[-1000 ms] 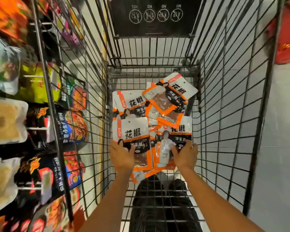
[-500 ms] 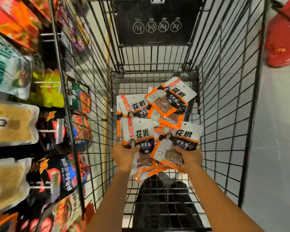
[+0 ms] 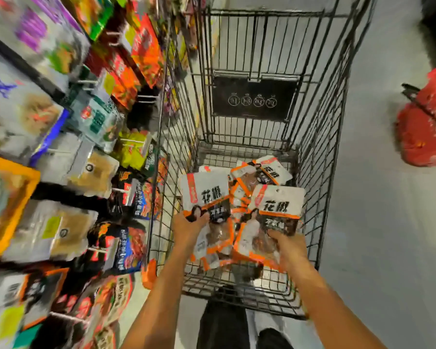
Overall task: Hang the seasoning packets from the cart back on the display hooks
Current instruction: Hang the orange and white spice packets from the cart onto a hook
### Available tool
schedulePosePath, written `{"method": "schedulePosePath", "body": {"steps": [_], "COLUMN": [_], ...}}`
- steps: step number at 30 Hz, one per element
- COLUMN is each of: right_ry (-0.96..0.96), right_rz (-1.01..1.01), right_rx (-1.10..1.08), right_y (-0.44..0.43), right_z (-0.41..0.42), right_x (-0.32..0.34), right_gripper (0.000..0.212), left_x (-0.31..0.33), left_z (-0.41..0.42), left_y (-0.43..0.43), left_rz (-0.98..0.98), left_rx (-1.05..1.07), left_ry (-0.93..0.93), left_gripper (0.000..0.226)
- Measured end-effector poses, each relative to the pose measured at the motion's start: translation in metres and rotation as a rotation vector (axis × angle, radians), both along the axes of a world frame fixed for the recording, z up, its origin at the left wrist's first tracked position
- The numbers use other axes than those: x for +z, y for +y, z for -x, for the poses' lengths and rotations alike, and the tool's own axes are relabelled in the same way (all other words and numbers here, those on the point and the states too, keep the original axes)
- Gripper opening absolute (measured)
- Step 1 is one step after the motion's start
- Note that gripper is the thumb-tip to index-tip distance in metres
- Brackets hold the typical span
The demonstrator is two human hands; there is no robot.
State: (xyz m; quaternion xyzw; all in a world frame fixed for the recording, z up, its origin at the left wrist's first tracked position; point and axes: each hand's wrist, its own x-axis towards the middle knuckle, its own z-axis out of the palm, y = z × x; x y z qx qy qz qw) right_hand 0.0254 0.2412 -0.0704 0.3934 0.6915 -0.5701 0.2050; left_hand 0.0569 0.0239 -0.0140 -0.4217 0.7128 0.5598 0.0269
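Observation:
A black wire shopping cart (image 3: 320,152) stands in front of me. Both hands are inside it, each lifted above the cart floor with a white, orange and black seasoning packet. My left hand (image 3: 188,226) grips the lower part of one packet (image 3: 204,192). My right hand (image 3: 286,244) grips the bottom of another packet (image 3: 278,207). Several more packets of the same kind (image 3: 264,172) lie in a loose heap on the cart floor behind them. The display hooks (image 3: 134,141) stick out from the shelving on the left, most of them loaded with bags.
The display wall (image 3: 61,172) of hanging snack and seasoning bags runs close along the cart's left side. A red shopping basket (image 3: 425,127) sits on the grey floor at the right. My dark trouser legs (image 3: 224,323) are just behind the cart.
Both hands have lifted their packets up off the heap. The view has swung up and left, which brings more of the display wall into sight.

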Motion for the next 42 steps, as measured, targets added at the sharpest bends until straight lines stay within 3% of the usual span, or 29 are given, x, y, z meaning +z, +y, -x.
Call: {"method": "schedulePosePath", "body": {"steps": [2,6,9,11,15,21,27,32,36,42], "right_ry": [0.092,0.27,0.365,0.434,0.622,0.801,0.82,0.8,0.779,0.715], "right_rz": [0.029,0.203,0.305,0.346,0.426,0.644,0.898,0.991,1.072,1.096], "right_rx": [0.052,0.242,0.415,0.511,0.741,1.073,1.349,1.53,1.59,1.712], "right_y": [0.0,-0.007,-0.018,-0.031,-0.071,-0.142,-0.199,-0.24,-0.262,-0.295], "right_z": [0.005,0.011,0.007,-0.004,-0.037,-0.13,-0.261,-0.389,-0.494,-0.625], "right_x": [0.027,0.089,0.14,0.177,0.251,0.347,0.404,0.427,0.437,0.43], "right_gripper": [0.02,0.021,0.017,0.012,0.011,0.009,0.018,0.053,0.014,0.01], "left_x": [0.039,0.102,0.152,0.19,0.262,0.34,0.386,0.408,0.415,0.41], "left_z": [-0.013,-0.056,-0.095,-0.125,-0.194,-0.334,-0.501,-0.645,-0.751,-0.884], "left_y": [0.004,0.003,-0.005,-0.009,-0.016,-0.033,-0.031,-0.029,-0.029,-0.027], "left_rz": [0.034,0.125,0.167,0.194,0.291,0.591,0.743,0.88,0.975,0.942], "left_rx": [0.05,0.166,0.288,0.345,0.471,0.636,0.893,1.033,1.086,1.243], "left_ry": [0.068,0.206,0.304,0.391,0.541,0.565,0.568,0.541,0.479,0.453], "left_gripper": [0.026,0.026,0.048,0.045,0.029,0.041,0.041,0.041,0.044,0.035]}}
